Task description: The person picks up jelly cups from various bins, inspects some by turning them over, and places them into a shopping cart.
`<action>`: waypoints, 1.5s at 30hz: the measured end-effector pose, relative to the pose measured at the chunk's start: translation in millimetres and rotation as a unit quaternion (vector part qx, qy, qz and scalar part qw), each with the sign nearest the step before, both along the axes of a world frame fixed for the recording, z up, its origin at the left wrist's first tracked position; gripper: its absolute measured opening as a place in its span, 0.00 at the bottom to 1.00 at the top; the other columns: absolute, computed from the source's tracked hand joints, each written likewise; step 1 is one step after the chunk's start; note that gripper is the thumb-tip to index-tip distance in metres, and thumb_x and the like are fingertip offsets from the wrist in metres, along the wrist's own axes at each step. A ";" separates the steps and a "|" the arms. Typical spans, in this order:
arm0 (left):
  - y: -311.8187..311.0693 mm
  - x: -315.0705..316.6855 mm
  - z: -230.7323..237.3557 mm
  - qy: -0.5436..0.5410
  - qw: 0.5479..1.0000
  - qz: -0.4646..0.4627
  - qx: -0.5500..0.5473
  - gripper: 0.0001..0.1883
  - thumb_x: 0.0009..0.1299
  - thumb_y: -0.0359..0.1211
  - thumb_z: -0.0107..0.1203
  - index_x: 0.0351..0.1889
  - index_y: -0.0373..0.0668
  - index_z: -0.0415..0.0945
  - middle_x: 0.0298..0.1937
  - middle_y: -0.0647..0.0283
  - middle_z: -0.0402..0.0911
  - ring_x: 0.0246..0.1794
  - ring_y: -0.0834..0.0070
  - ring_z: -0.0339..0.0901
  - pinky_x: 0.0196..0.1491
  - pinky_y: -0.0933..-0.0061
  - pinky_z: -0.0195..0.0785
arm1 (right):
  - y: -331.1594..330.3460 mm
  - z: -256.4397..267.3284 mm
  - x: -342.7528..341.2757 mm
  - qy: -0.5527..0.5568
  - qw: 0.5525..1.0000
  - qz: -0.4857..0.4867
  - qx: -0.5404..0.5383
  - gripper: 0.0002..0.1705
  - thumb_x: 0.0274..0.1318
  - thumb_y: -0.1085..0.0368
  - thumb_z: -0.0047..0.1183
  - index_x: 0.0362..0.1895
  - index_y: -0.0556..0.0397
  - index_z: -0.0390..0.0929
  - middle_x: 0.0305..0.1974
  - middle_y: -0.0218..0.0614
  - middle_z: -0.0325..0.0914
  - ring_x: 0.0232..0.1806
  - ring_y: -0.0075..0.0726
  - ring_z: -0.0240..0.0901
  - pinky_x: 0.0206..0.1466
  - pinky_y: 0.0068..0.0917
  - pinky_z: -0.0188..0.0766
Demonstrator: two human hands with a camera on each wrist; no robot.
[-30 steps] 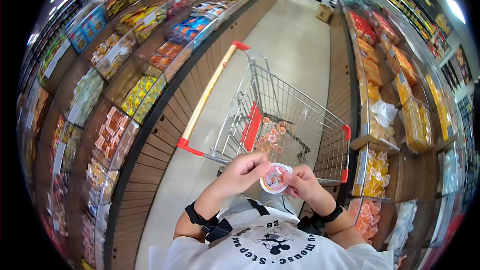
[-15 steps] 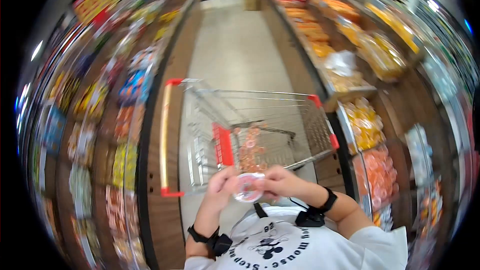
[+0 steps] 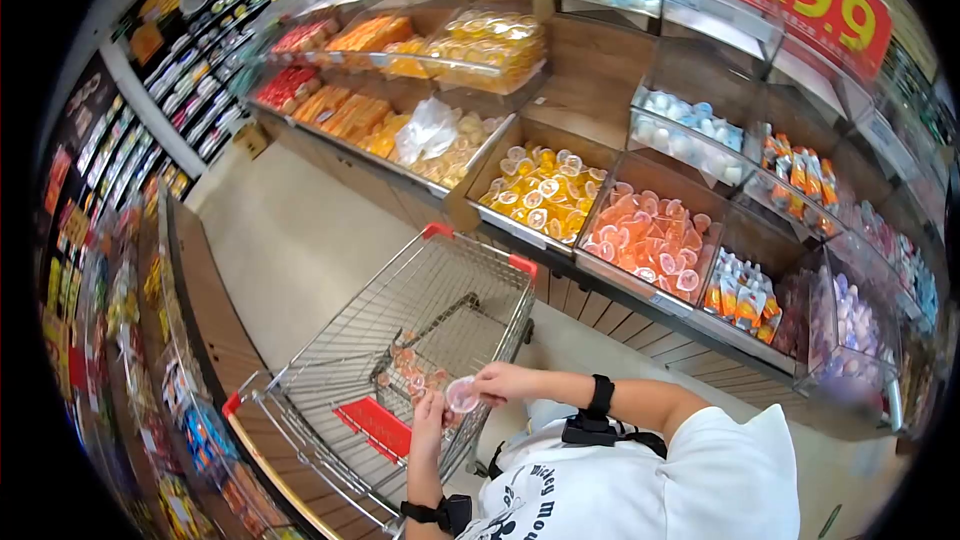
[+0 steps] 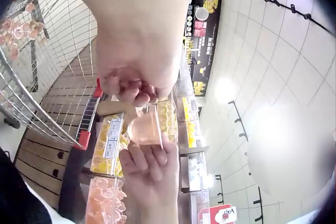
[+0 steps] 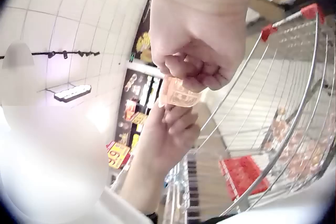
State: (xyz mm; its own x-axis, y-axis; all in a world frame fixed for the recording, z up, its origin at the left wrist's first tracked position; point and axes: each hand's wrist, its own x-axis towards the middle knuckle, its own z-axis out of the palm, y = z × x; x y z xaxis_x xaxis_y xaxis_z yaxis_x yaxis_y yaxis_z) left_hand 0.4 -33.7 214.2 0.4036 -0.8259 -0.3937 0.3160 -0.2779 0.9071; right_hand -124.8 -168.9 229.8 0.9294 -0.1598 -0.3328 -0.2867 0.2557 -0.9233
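Observation:
A small pinkish jelly cup (image 3: 462,395) is held between the two hands, above the near end of a shopping cart (image 3: 345,325). My right hand (image 3: 503,382) pinches its rim from the right. On the other side, the fingers of my left hand (image 3: 428,415) are curled at the cup's edge. The left wrist view shows the cup (image 4: 146,129) tilted on its side, translucent orange, with the right hand (image 4: 152,166) below it. Seen from the right wrist, the cup (image 5: 180,95) lies between both hands' fingers. Several similar jelly cups (image 3: 408,370) lie in the cart.
Bins of yellow jelly cups (image 3: 545,190) and pink-orange jelly cups (image 3: 655,240) line the shelf beyond the cart. A white plastic bag (image 3: 427,130) rests on a neighbouring bin. Another candy shelf (image 3: 130,360) runs along the left. The cart's red flap (image 3: 375,427) is close to the left hand.
The head view has turned right, bringing the jelly-cup bins to the middle and the cart to the left. Both hands keep hold of the jelly cup throughout.

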 end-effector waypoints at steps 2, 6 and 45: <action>-9.1 5.8 -1.0 0.015 1.000 -0.008 0.007 0.12 0.60 0.39 0.36 0.19 0.43 0.60 0.13 0.71 0.61 0.12 0.87 0.55 0.15 0.90 0.45 | -24.0 -6.7 -16.4 0.031 0.992 -0.124 -0.023 0.17 0.47 0.58 0.37 0.14 0.54 0.65 0.10 0.26 0.61 0.11 0.17 0.56 0.14 0.14 0.54; -7.3 28.4 -8.2 0.006 0.999 0.035 0.022 0.14 0.60 0.40 0.33 0.19 0.43 0.60 0.13 0.70 0.60 0.11 0.86 0.55 0.13 0.89 0.45 | -100.8 -47.1 -57.4 -0.001 0.878 -0.477 -0.031 0.12 0.46 0.62 0.35 0.18 0.55 0.67 0.14 0.28 0.64 0.11 0.20 0.59 0.13 0.17 0.57; 67.5 43.4 -141.9 -0.396 0.776 0.182 0.456 0.06 0.46 0.28 0.46 0.24 0.42 0.65 0.23 0.61 0.67 0.25 0.66 0.65 0.28 0.69 0.59 | -83.9 -324.4 270.9 0.253 0.749 0.435 -0.431 0.13 0.42 0.60 0.36 0.25 0.54 0.71 0.28 0.45 0.69 0.31 0.45 0.65 0.33 0.35 0.62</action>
State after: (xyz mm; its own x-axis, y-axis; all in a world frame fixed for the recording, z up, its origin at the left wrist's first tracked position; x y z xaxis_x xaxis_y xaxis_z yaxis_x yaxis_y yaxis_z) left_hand 43.8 33.8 72.2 0.9586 -0.1237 -0.2564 -0.0316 -0.9413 0.3361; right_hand 146.1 -252.7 -94.6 0.5963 0.0752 -0.7992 -0.3679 -0.8593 -0.3553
